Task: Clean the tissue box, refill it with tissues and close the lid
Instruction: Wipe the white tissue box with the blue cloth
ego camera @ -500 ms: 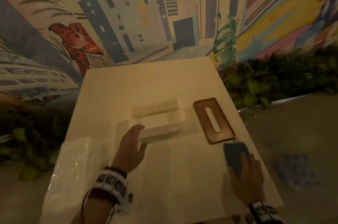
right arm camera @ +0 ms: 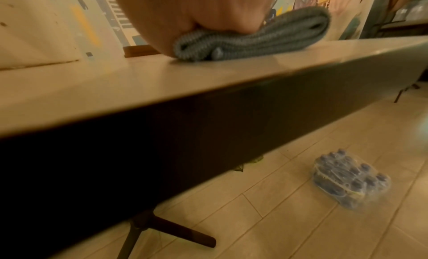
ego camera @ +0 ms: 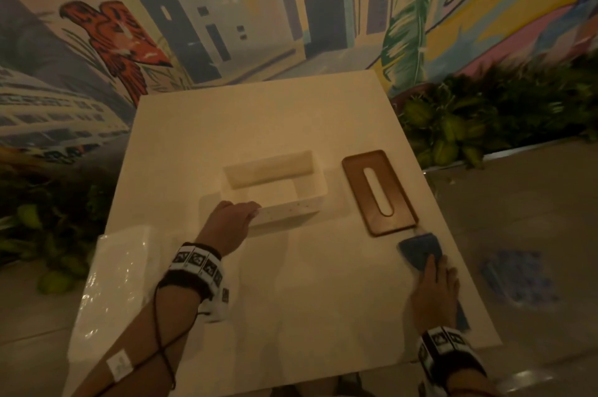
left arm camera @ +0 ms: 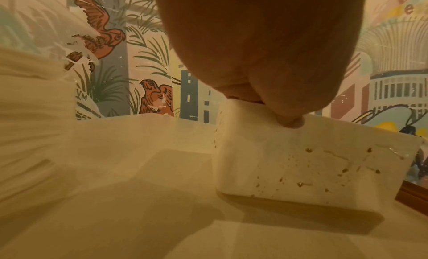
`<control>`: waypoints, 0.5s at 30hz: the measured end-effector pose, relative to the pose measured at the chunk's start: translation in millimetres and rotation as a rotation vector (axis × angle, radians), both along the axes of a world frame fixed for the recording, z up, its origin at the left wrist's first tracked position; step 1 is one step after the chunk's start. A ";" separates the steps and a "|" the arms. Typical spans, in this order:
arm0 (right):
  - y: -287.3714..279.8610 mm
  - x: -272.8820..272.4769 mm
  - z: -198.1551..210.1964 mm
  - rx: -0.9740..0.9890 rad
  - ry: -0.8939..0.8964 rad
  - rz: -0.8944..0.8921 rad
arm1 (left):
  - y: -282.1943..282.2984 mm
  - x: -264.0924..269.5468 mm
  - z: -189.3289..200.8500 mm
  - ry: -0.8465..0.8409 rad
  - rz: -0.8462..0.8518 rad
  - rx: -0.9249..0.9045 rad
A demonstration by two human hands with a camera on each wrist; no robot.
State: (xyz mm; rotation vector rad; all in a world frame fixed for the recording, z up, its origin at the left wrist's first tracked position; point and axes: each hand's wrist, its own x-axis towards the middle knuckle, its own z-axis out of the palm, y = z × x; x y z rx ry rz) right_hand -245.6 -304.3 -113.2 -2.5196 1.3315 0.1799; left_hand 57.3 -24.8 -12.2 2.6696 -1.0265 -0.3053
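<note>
Head view: the left hand [ego camera: 231, 221] grasps the white box [ego camera: 291, 212] by its near-left corner, mid-table [ego camera: 291, 299]; the right hand [ego camera: 433, 293] lies flat, fingers released, on the blue cloth [ego camera: 417, 249] at the right edge. Left wrist: the thumb [left arm camera: 290, 121] clamps the box's wall. Right wrist: the cloth is folded under the palm.

Beyond your pale table [ego camera: 259, 111], a mural wall [ego camera: 226, 24] of buildings, palms and red birds rises, with green plants [ego camera: 459, 131] along its foot. On the tan floor tiles [right arm camera: 289, 222] to the right lies a wrapped pack of bottles [right arm camera: 349, 178]; the light is dim and warm.
</note>
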 end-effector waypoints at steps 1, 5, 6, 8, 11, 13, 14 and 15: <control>-2.5 -0.6 0.4 0.025 -0.036 -0.025 | 0.5 1.3 1.3 -0.002 0.011 -0.004; -5.9 3.2 17.5 0.256 -0.481 -0.228 | 0.3 7.3 14.8 -0.076 -0.014 -0.099; -4.7 6.2 30.6 0.291 -0.593 -0.290 | 0.1 10.9 20.4 -0.087 -0.014 -0.118; -1.1 14.4 59.8 0.391 -0.710 -0.395 | -0.1 17.9 33.3 -0.077 -0.002 -0.120; 0.2 21.5 82.1 0.834 -0.849 -0.247 | 0.4 22.5 56.8 -0.011 0.000 -0.138; 4.4 19.0 101.5 1.312 -1.089 -0.374 | 0.3 20.6 75.4 0.050 0.001 -0.174; 10.9 22.3 112.4 1.256 -1.128 -0.436 | 0.1 18.6 84.8 0.093 0.008 -0.199; 24.7 31.4 134.6 1.096 -1.076 -0.374 | 0.1 16.5 92.9 0.141 0.019 -0.229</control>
